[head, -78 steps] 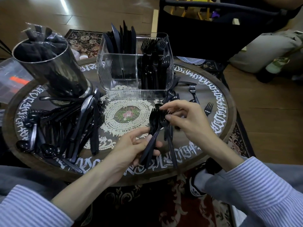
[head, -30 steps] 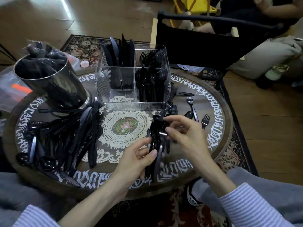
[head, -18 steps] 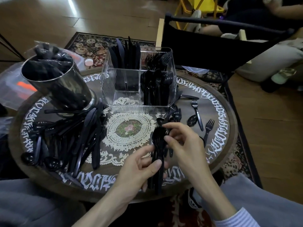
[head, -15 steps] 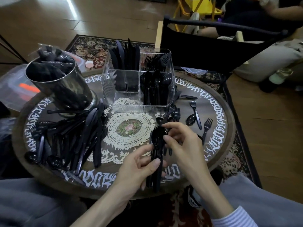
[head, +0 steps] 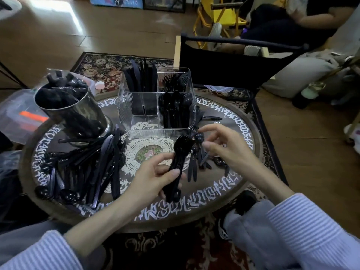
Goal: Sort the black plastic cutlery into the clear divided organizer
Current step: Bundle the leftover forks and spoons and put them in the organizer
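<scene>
Cutlery stack (head: 178,162) sits gripped in your left hand (head: 153,180) above the surface (head: 243,121) near its front edge, fingers curled round the handles. Your right hand (head: 228,147), fingers loosely spread and holding nothing visible, now hovers over loose pieces, having released the stack top. Gathering continues; next, collect matching pieces, then load the organizer (head: 155,106) at the far edge.

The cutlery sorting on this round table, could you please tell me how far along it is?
Roughly midway. Done: knives stand in the clear organizer's back left section, forks and spoons fill its right side; the front left section is empty. In hand: the left hand holds a stack of forks; the right hand hovers beside it. Left: the loose pile and the full steel cup.
</scene>
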